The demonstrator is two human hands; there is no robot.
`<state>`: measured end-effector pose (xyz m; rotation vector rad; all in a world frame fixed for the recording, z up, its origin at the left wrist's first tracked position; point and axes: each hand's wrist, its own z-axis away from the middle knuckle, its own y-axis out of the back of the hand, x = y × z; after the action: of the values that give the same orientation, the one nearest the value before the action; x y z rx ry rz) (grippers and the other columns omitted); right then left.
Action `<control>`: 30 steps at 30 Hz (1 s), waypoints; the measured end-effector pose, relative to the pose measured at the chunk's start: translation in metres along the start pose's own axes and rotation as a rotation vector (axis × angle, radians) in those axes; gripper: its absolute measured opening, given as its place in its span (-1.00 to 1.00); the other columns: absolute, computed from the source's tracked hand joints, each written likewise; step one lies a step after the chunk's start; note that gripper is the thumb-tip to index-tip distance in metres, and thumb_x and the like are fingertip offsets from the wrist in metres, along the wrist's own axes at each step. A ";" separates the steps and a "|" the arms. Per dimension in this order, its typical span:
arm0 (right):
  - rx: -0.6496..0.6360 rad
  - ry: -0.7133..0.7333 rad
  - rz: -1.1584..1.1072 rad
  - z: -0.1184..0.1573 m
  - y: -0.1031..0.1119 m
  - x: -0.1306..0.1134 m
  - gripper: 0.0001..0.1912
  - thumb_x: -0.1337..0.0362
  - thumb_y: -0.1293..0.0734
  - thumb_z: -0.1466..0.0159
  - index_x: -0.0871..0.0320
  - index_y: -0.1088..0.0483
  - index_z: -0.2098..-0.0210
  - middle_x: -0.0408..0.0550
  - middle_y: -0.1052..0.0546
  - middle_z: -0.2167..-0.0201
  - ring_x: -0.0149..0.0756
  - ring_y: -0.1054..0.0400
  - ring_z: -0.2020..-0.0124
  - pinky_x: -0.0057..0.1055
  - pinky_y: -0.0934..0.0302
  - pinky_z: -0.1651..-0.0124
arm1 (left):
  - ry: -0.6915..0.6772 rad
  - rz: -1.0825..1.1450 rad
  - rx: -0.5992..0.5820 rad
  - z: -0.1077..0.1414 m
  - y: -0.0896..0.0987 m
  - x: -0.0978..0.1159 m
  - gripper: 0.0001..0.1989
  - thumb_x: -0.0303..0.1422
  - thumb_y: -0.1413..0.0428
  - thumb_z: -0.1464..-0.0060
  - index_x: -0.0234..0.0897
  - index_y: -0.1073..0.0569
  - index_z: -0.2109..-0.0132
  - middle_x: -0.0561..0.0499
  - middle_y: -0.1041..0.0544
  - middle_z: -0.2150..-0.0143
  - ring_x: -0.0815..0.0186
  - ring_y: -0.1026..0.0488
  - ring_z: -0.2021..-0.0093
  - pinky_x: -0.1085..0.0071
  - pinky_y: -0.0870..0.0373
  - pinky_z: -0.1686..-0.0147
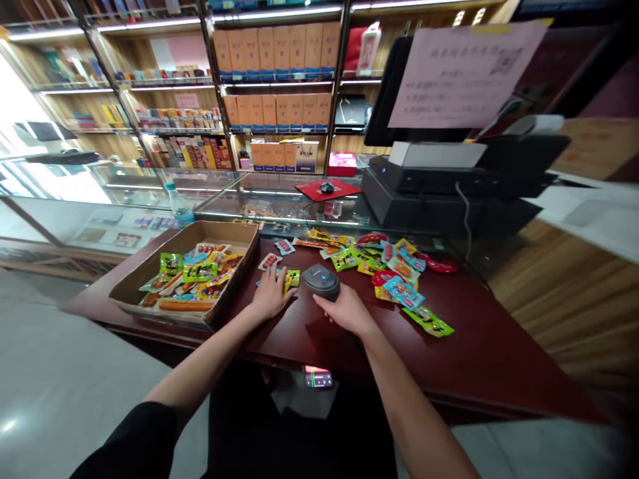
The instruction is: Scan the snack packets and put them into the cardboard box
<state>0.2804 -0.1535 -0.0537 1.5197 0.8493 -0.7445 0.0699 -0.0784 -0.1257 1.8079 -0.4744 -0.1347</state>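
My right hand (347,309) is wrapped round a dark grey handheld barcode scanner (321,278) with a small blue light on top. My left hand (270,293) lies on the table with its fingers spread, touching a green-and-yellow snack packet (292,278) that it partly covers. Just beyond those fingers is a small packet with red pieces (270,261), and a similar blue-edged one (285,247) lies farther back. To the left, a cardboard tray (239,276) holds many snack packets and sausages. A loose heap of colourful packets (399,269) spreads across the table on the right.
A dark red table (479,359) carries these things. Behind it stand a glass counter (214,193), a water bottle (180,207), a mouse (327,187) on a red mat, and a black register with monitor (429,189) at right. A lit phone (318,377) is below the front edge.
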 end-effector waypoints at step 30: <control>0.061 -0.007 0.019 0.014 -0.012 -0.008 -0.68 0.16 -0.37 -0.16 0.17 -0.45 0.12 -0.07 -0.56 0.55 -0.24 -0.50 0.51 -0.41 -0.33 0.39 | 0.559 1.639 0.208 -0.020 0.037 -0.001 -0.53 -0.32 -0.44 0.40 -0.39 -0.46 0.30 -0.12 -0.60 0.34 0.22 -0.58 0.35 0.31 -0.57 0.37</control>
<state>0.2663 -0.1678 -0.0549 1.5758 0.8123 -0.7675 0.0666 -0.0686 -0.0849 1.0659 -1.3911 1.5123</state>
